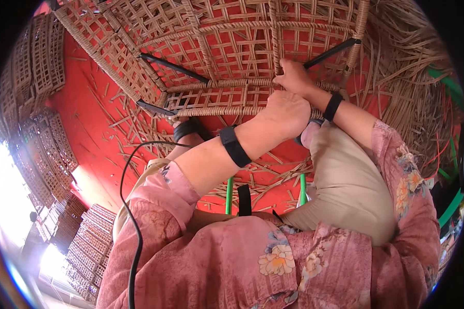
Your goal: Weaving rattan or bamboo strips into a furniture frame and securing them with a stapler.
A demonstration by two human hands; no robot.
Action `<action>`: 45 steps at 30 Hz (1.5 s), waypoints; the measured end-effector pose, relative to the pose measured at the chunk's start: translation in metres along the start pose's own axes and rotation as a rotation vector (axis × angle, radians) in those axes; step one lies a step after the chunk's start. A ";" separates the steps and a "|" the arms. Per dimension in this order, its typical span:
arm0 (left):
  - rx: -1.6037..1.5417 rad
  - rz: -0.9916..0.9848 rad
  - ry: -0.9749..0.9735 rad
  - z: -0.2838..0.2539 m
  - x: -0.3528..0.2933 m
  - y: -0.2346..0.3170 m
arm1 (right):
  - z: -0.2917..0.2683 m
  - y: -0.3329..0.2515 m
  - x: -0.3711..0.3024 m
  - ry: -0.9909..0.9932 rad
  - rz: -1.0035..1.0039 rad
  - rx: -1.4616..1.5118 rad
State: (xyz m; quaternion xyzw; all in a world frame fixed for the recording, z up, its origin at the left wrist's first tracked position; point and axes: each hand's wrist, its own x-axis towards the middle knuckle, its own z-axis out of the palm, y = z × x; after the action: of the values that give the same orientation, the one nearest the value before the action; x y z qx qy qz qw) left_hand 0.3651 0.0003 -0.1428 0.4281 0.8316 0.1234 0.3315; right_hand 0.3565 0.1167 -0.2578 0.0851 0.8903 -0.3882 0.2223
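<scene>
A large woven cane frame point(232, 49) with open lattice, cord-wrapped edges and black bars stands in front of me, on the far side of my hands. My left hand point(290, 113) is closed at its lower wrapped edge, fingers curled away from view, so what they grip is hidden. Just beyond it, my right hand point(296, 78) closes at the foot of an upright wrapped post, with thumb and forefinger against the cane. The two hands are close together, the left one nearer to me. Black straps circle both forearms.
Loose cane strips point(407, 67) lie heaped at the right, and offcuts are scattered over the red floor covering point(82, 118). Stacked woven panels point(90, 247) stand along the left. A black cable point(123, 190) runs past my left arm. Green legs point(229, 195) show beneath me.
</scene>
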 end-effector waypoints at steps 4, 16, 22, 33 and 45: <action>-0.090 0.032 -0.278 -0.020 0.003 0.001 | 0.003 0.009 0.003 -0.007 0.007 0.121; -0.014 0.188 -0.457 -0.072 -0.033 -0.019 | 0.016 0.014 0.006 0.049 -0.006 0.155; -0.460 0.208 -0.954 -0.073 -0.036 -0.024 | 0.017 0.022 0.009 0.050 -0.048 0.058; -1.031 -0.585 0.342 0.107 0.068 -0.112 | -0.005 0.014 0.016 -0.007 -0.138 -0.204; -1.293 -0.668 0.471 0.113 0.068 -0.102 | 0.002 0.013 0.005 0.212 -0.422 -0.582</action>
State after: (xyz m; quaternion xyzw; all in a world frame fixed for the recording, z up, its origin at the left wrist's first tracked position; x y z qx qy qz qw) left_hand 0.3469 -0.0161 -0.3075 -0.1630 0.7279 0.5667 0.3499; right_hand 0.3571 0.1245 -0.2695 -0.1275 0.9794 -0.1454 0.0590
